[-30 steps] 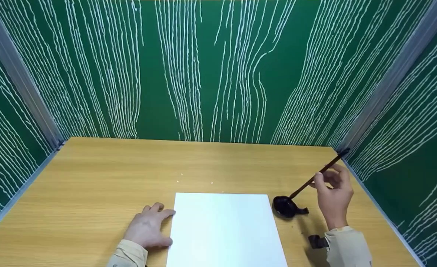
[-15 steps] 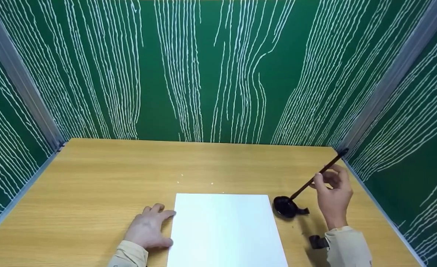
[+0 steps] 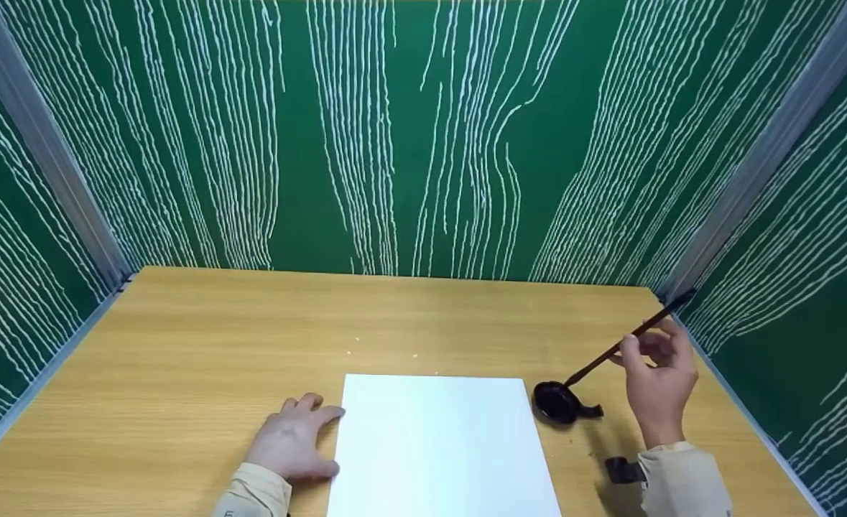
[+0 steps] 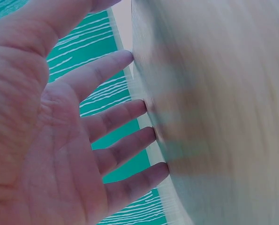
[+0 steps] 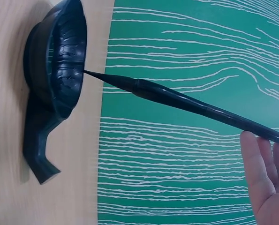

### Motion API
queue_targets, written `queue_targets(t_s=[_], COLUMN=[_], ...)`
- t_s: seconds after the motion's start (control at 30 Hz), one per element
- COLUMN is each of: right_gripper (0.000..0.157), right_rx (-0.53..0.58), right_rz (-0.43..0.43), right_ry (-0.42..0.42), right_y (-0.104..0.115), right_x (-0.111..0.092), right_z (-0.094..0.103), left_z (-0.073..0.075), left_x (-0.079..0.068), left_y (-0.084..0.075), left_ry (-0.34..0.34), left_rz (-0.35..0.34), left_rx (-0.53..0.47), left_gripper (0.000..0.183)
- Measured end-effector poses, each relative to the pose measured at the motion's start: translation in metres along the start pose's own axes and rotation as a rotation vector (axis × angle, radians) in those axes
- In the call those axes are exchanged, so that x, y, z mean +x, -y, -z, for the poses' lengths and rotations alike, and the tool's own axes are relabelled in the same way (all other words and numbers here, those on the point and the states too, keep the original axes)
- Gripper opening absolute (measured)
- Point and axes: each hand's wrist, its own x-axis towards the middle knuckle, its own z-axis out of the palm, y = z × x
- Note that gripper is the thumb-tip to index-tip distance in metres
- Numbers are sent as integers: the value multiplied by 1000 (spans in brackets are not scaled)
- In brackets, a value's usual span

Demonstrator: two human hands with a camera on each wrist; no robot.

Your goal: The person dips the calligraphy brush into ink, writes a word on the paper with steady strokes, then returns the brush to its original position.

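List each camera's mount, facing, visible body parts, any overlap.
Head: worn on head, faces forward and down at white rectangular sheet, tan wooden table; left hand, right hand, beige sleeves show.
Left wrist: on that wrist, faces table; palm and fingers show.
Right wrist: on that wrist, faces slender dark brush, black round dish; part of right hand shows.
Shared: head and right wrist both show brush and dish.

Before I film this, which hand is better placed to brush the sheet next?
Likely the right hand: it holds the writing brush, tip at the black dish; the left hand rests by the white sheet.
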Motion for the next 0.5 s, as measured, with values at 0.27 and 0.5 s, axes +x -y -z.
queue_targets(t_s=[0.27, 0.5], right_gripper=[28, 26], right_rx=[36, 181], right_rz=[-3, 41], right_ry=[-43, -13], right_y=[4, 27], right_x=[1, -4], right_z=[-2, -20], left_z=[1, 1], left_x=[3, 0], left_y=[-1, -1], left_ry=[-1, -2], left_rz=[-9, -10], left_rx=[21, 14], left_gripper=[75, 74])
